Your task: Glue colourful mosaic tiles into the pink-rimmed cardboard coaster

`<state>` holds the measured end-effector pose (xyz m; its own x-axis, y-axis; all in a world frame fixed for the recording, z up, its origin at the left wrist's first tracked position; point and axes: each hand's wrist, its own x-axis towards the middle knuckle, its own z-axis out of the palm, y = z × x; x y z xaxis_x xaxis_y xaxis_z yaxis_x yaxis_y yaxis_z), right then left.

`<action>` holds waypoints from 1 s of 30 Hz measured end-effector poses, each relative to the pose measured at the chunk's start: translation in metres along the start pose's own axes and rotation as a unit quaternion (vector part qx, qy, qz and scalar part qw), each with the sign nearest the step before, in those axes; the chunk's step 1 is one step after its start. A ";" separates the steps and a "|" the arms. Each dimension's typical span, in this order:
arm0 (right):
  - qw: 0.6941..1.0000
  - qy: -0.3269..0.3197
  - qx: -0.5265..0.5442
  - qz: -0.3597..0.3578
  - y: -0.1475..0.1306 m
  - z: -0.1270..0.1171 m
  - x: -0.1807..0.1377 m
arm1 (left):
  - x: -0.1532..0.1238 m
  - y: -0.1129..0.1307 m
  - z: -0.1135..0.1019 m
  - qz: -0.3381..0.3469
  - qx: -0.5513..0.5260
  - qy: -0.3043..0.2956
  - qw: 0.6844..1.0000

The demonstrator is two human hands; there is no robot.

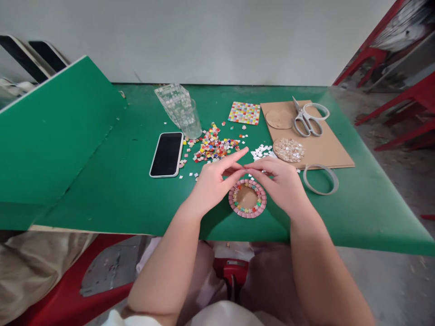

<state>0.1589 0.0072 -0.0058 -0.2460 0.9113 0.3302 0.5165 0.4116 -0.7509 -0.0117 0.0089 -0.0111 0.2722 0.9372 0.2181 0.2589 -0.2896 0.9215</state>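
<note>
So — the pink-rimmed disc (247, 199) lies just below left grip (215, 179) and right grip (284, 179).

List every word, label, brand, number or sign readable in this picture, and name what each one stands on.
No readable text anywhere in view.
Phone: dark screen, no lettering visible.
Scissors: any marking is too small to read.
Cardboard: no print to be seen.
Multicoloured tile sheet: coloured squares only, no letters or numbers.
Round pink-edged piece: tiles only, no writing.
</note>
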 end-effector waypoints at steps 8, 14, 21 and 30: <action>0.996 -0.059 0.003 0.071 0.007 -0.004 -0.006 | 0.000 0.004 0.000 -0.040 0.051 -0.056 0.996; 0.997 -0.033 -0.064 0.037 0.012 0.005 -0.011 | 0.000 0.004 0.005 -0.057 0.091 -0.058 0.993; 0.993 -0.053 -0.079 0.068 0.024 0.013 -0.013 | 0.003 -0.007 0.003 -0.057 0.183 -0.074 0.979; 0.985 -0.071 -0.155 -0.003 0.035 0.021 -0.020 | 0.005 -0.012 -0.004 -0.018 0.336 -0.128 0.933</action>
<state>0.1645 0.0033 -0.0504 -0.3509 0.9065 0.2347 0.7347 0.4219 -0.5313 -0.0173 0.0174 -0.0196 0.4419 0.8966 0.0274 0.7715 -0.3955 0.4983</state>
